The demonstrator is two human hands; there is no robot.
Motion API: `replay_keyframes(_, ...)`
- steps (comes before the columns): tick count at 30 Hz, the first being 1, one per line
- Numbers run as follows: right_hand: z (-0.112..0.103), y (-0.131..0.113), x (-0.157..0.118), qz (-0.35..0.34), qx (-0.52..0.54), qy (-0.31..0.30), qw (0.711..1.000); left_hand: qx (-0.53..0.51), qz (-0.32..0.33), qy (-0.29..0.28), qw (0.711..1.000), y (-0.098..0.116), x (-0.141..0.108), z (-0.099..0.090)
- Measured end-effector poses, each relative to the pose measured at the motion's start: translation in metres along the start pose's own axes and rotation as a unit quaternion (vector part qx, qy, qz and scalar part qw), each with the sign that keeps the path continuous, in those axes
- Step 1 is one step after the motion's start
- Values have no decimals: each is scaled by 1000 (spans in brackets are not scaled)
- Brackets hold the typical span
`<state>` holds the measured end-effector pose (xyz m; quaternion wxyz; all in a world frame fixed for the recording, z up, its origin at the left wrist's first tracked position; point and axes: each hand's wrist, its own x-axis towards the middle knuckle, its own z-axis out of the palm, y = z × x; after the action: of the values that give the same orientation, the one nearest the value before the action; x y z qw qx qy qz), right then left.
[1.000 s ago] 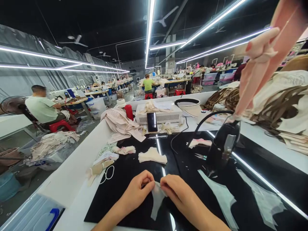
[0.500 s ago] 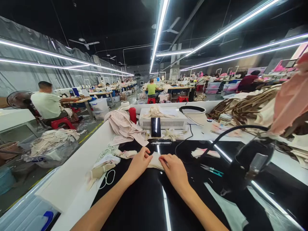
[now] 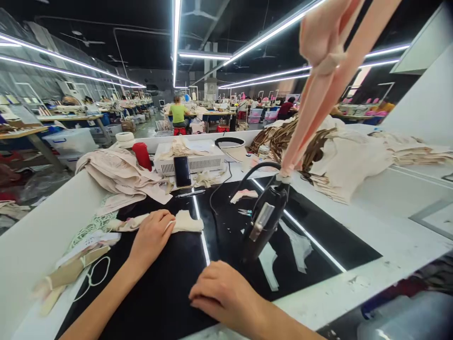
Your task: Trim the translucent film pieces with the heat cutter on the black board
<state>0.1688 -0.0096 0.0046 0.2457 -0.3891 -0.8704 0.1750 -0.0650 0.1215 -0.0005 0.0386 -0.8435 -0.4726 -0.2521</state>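
Observation:
My left hand (image 3: 154, 233) lies over one end of a folded cream fabric piece (image 3: 187, 222) on the black tabletop, its fingers pressed together at the cloth. My right hand (image 3: 221, 290) is nearer the front edge of the black surface, apart from the fabric, with fingers curled in and nothing showing in them. Beyond it stands or hangs a black corded tool with a metal lever (image 3: 264, 222), tied to pink cloth strips (image 3: 314, 94). Small thread snips (image 3: 245, 212) lie beside the tool. A second cream and pinkish cloth piece (image 3: 132, 223) sits left of my left hand.
A phone (image 3: 182, 171) leans on a white vented box (image 3: 208, 163), with a pen (image 3: 191, 193) before it. Pale fabric (image 3: 116, 172) and a red thread cone (image 3: 142, 156) stand left; stacked cloth (image 3: 347, 160) lies right. Translucent sheets (image 3: 269, 267) rest near the tool. A co-worker (image 3: 178, 113) sits far off.
The view has turned right. My right hand has left the cream fabric and drawn back toward the front edge. My left hand stays at the fabric, now over its left end.

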Motion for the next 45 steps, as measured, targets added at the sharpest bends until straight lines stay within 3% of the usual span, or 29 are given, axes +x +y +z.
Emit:
replay_keyframes(2, -16, 4, -36, 45, 51, -18, 998, -1, 18, 8, 1000, 2, -11, -6)
replay_keyframes(5, -46, 26, -80, 149, 62, 20, 987, -19, 65, 24, 997, 16, -29, -9)
replay_keyframes(9, -71, 58, -115, 273, 41, 86, 957, -99, 130, -14, 986, 66, -50, -6)
replay_keyframes(15, -58, 70, -122, 294, 26, 82, 952, -101, 252, -85, 959, 159, -62, 17)
replay_keyframes(19, -48, 71, -121, 282, 21, 85, 955, -53, 252, -71, 964, 190, -56, 40)
replay_keyframes(24, -50, 70, -123, 273, 34, 82, 958, -30, 220, -72, 972, 196, -55, 50)
replay_keyframes(30, -53, 63, -124, 270, 50, 78, 958, -81, 230, -64, 968, 191, -59, 41)
replay_keyframes(35, -58, 62, -126, 281, 111, 90, 949, -68, 228, -98, 966, 193, -58, 35)
replay_keyframes(38, -68, 66, -121, 323, 148, 124, 927, -62, 235, -91, 966, 193, -59, 34)
replay_keyframes(42, -90, 77, -102, 395, 246, 160, 870, -80, 237, -83, 964, 192, -60, 36)
replay_keyframes(45, -104, 86, -85, 379, 340, 254, 823, -91, 239, -81, 963, 190, -60, 37)
